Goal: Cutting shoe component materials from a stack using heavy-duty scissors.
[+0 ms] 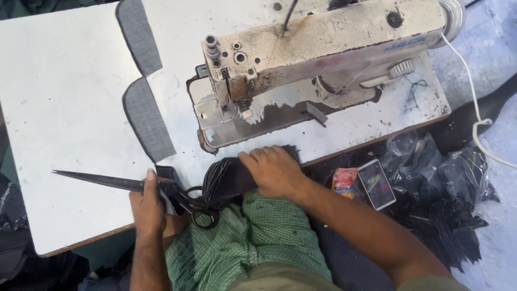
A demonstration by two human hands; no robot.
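My left hand (146,207) grips large black scissors (107,181) near the table's front edge, with the long closed blades pointing left across the white tabletop (64,108). A small dark fabric piece (167,173) lies under the thumb by the scissor pivot. My right hand (274,171) presses down on a stack of dark fabric pieces (229,179) at the table edge, just in front of the sewing machine (318,59). The stack rests partly over my lap, which is covered by green checked cloth (247,242).
Two grey fabric strips (144,116) lie on the table left of the machine. To the right, below the table, a phone (376,183) and a small red packet (344,180) rest on dark cloth and black plastic bags (441,178). A white cable (476,108) hangs at the right.
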